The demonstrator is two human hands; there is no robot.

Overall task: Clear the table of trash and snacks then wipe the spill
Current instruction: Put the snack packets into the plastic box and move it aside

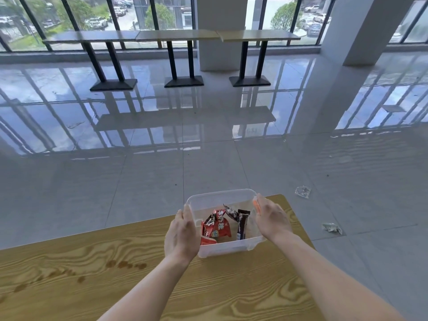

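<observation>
A clear plastic box [217, 196] stands at the far right corner of the wooden table [231, 286]. Inside it lie red snack packets [216, 227] and a dark brown snack bar [242, 224]. My left hand [181, 235] grips the box's left wall. On the right wall, over an orange latch [255, 204], my right hand [272, 218] holds the box. Brown spill drops [126, 264] trail across the table to the left, with more drops [58, 275] nearer the left edge.
Two crumpled clear wrappers lie on the tiled floor right of the table, one [303, 191] farther off and one [332, 228] nearer. A row of high tables [176, 35] lines the windows far ahead. A white pillar [356, 28] stands at the back right.
</observation>
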